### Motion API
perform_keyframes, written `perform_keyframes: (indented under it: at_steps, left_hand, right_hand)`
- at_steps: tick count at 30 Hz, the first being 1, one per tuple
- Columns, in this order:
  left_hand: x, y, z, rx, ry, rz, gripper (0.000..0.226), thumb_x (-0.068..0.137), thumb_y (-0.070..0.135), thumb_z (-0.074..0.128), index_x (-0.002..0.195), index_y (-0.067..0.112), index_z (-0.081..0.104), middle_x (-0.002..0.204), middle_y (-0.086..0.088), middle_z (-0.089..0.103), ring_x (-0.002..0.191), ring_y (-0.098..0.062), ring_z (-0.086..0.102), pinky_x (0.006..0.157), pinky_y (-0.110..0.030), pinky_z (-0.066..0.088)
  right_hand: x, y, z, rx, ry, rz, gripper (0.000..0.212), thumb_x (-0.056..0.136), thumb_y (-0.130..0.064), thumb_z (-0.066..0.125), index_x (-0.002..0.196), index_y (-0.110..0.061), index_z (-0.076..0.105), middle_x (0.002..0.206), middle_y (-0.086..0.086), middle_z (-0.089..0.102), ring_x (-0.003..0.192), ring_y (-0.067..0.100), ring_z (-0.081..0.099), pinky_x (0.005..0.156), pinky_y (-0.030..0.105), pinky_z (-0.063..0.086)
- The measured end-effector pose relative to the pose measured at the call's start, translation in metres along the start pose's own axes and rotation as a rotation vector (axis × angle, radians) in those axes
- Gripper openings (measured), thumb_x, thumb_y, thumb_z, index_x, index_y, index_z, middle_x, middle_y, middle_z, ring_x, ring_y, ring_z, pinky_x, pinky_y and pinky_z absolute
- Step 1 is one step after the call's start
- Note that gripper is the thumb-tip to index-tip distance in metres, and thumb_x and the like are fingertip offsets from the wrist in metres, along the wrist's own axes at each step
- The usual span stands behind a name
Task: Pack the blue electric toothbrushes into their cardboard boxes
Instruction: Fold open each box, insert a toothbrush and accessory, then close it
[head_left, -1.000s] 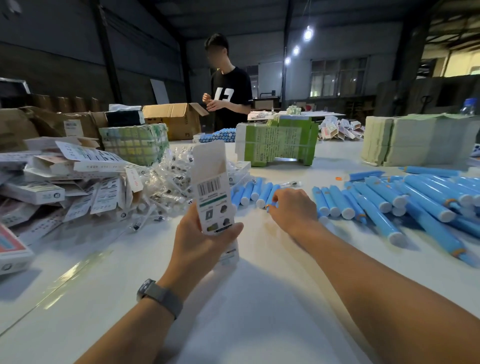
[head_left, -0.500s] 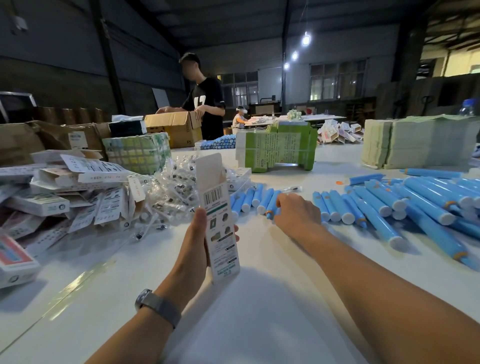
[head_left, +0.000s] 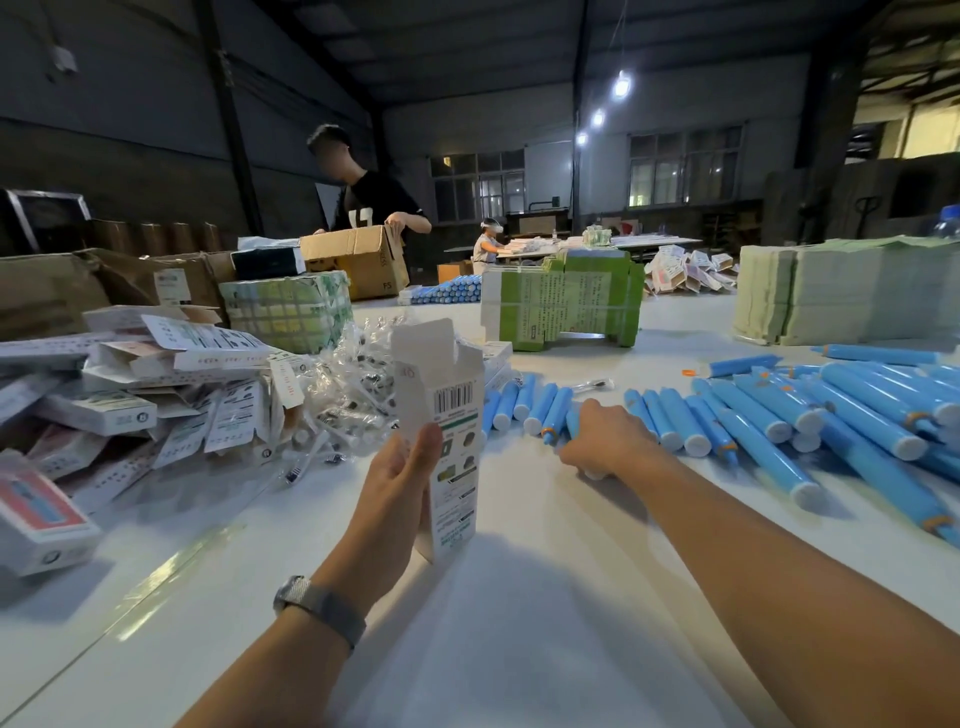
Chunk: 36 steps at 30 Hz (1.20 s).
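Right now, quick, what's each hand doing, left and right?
Left hand: holding a cardboard box upright, top flaps open.
Right hand: fingers curled round a blue toothbrush on the table.

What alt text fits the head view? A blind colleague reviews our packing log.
The left hand holds an opened cardboard box upright while the right hand grips a blue toothbrush from the row on the white table.

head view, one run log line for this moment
left hand holds open white cardboard box | right hand grips blue plastic toothbrush
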<state>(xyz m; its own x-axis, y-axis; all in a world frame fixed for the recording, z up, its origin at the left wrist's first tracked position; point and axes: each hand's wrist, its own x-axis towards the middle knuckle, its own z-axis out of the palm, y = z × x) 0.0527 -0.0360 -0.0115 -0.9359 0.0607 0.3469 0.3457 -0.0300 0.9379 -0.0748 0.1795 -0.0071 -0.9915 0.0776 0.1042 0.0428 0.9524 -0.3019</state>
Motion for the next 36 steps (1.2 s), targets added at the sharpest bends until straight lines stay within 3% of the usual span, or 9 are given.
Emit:
perform_keyframes:
  at_steps: [4,7,10,13,17,21,27,33,36]
  left_hand:
    - [0.0,-0.001,0.001,-0.012,-0.018,-0.001,0.074,0.049,0.095,0.061,0.111,0.054,0.065,0.114,0.007,0.073,0.109,-0.021,0.068,0.095,-0.058,0.048]
    - [0.002,-0.003,0.001,-0.038,-0.021,-0.015,0.082,0.045,0.097,0.06,0.113,0.05,0.065,0.104,-0.002,0.075,0.097,-0.025,0.072,0.093,-0.056,0.052]
    - [0.001,-0.003,0.001,-0.036,-0.055,-0.006,0.072,0.047,0.097,0.058,0.106,0.056,0.067,0.101,-0.002,0.075,0.095,-0.025,0.072,0.087,-0.049,0.055]
    - [0.0,-0.002,0.002,-0.034,-0.074,-0.014,0.064,0.048,0.096,0.058,0.101,0.061,0.068,0.102,0.001,0.075,0.096,-0.022,0.072,0.081,-0.039,0.058]
    - [-0.001,-0.002,0.003,-0.039,-0.057,-0.013,0.064,0.057,0.09,0.057,0.107,0.052,0.068,0.105,-0.001,0.075,0.097,-0.022,0.072,0.08,-0.038,0.058]
    - [-0.001,-0.001,0.003,-0.027,-0.066,-0.002,0.065,0.053,0.096,0.056,0.102,0.056,0.069,0.101,-0.002,0.075,0.092,-0.021,0.072,0.077,-0.035,0.058]
    - [0.001,-0.002,0.003,-0.012,-0.052,0.005,0.067,0.057,0.096,0.054,0.103,0.05,0.071,0.099,-0.002,0.075,0.091,-0.02,0.072,0.08,-0.039,0.055]
    - [0.003,-0.002,0.004,-0.012,-0.003,-0.002,0.058,0.062,0.09,0.048,0.099,0.052,0.071,0.101,0.001,0.076,0.095,-0.023,0.072,0.087,-0.05,0.055]
    - [0.004,-0.001,0.003,-0.001,0.058,0.009,0.06,0.066,0.087,0.044,0.102,0.047,0.071,0.1,0.001,0.076,0.092,-0.022,0.072,0.068,-0.033,0.056]
  right_hand:
    - [-0.002,-0.007,-0.017,0.388,0.05,0.069,0.057,0.088,-0.03,0.059,0.138,-0.015,0.037,0.126,0.011,0.056,0.102,0.028,0.054,0.078,0.033,0.043]
    - [-0.017,-0.031,-0.042,0.93,0.138,-0.052,0.06,0.092,-0.03,0.054,0.147,-0.019,0.034,0.132,0.006,0.053,0.103,0.022,0.054,0.085,0.037,0.048]
    - [-0.047,-0.063,-0.071,1.384,0.227,-0.252,0.029,0.098,-0.035,0.051,0.123,-0.021,0.058,0.094,-0.005,0.058,0.082,0.011,0.057,0.052,0.018,0.046]
    - [-0.075,-0.086,-0.09,1.588,0.183,-0.422,0.006,0.098,-0.032,0.054,0.1,-0.032,0.06,0.083,-0.007,0.058,0.062,-0.001,0.057,0.046,0.011,0.042]
    - [-0.091,-0.099,-0.091,1.494,0.153,-0.591,0.019,0.097,-0.02,0.057,0.116,-0.019,0.056,0.069,-0.015,0.062,0.058,-0.003,0.054,0.052,0.012,0.043]
    - [-0.094,-0.1,-0.086,1.154,0.299,-0.642,0.036,0.091,-0.014,0.063,0.122,-0.021,0.046,0.091,-0.004,0.058,0.064,-0.003,0.054,0.062,0.02,0.05]
    - [-0.1,-0.097,-0.078,0.887,0.37,-0.866,0.096,0.075,-0.005,0.069,0.147,-0.038,0.017,0.1,-0.013,0.05,0.072,0.016,0.057,0.057,0.03,0.054]
    - [-0.098,-0.096,-0.079,0.879,0.378,-0.826,0.052,0.078,-0.007,0.071,0.118,-0.027,0.043,0.099,-0.011,0.055,0.067,0.011,0.052,0.06,0.021,0.048]
    - [-0.096,-0.096,-0.073,0.813,0.41,-0.809,0.031,0.083,-0.015,0.071,0.103,-0.027,0.05,0.098,-0.014,0.053,0.075,0.013,0.054,0.062,0.02,0.046]
